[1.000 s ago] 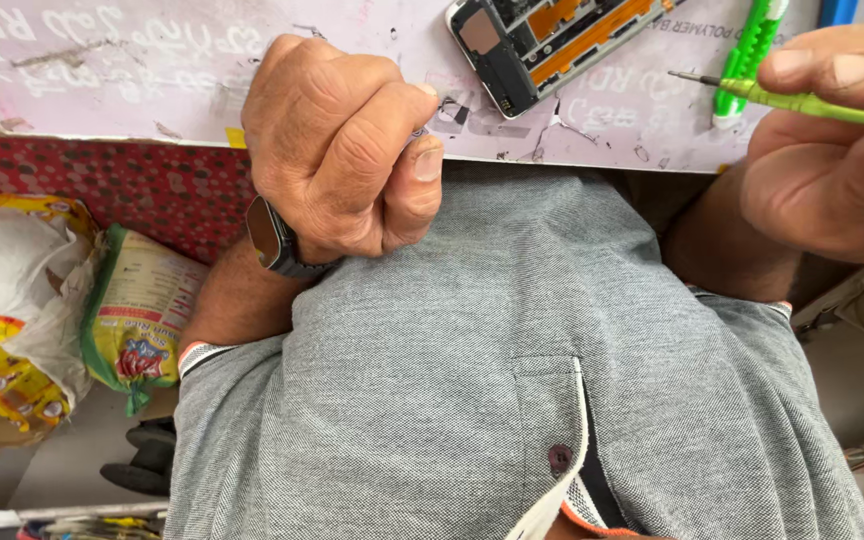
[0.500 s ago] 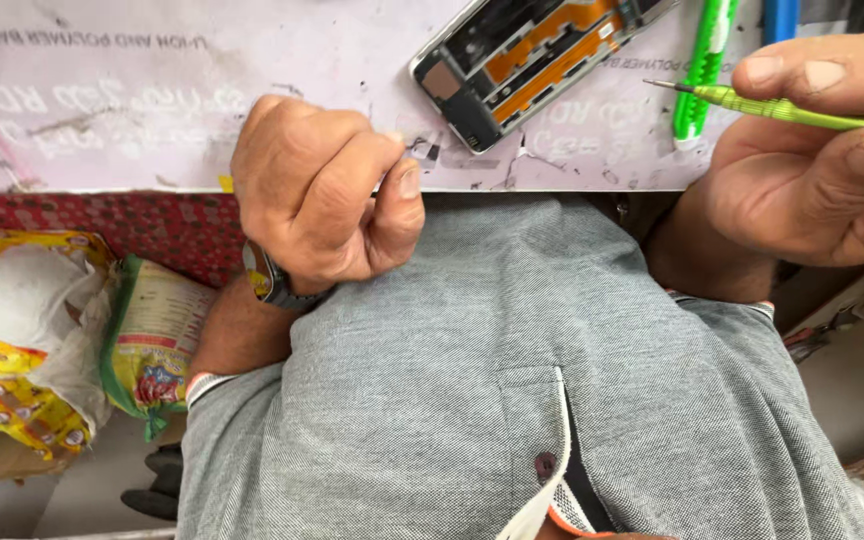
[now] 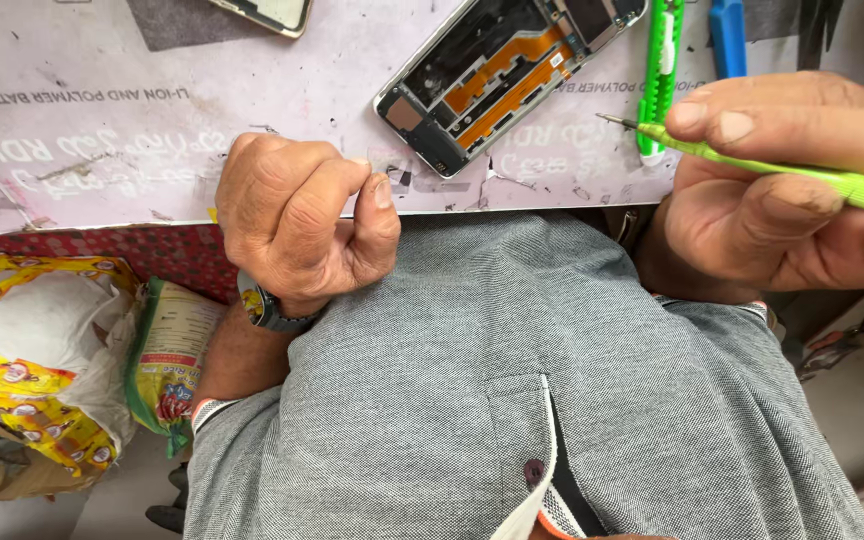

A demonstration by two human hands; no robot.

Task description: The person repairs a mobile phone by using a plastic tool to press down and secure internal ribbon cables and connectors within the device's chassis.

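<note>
yellow food bags (image 3: 32, 370) beside left hand (image 3: 297, 225)

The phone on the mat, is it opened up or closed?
Opened up: the phone lies with its back cover off, showing orange ribbon cables and bare inner parts inside the frame.

A pale printed work mat (image 3: 152, 130) covers the bench. On it lie an opened phone (image 3: 507, 75) — back off, orange ribbon cables showing — a green tool (image 3: 664, 60) and a blue tool (image 3: 727, 35).
</note>
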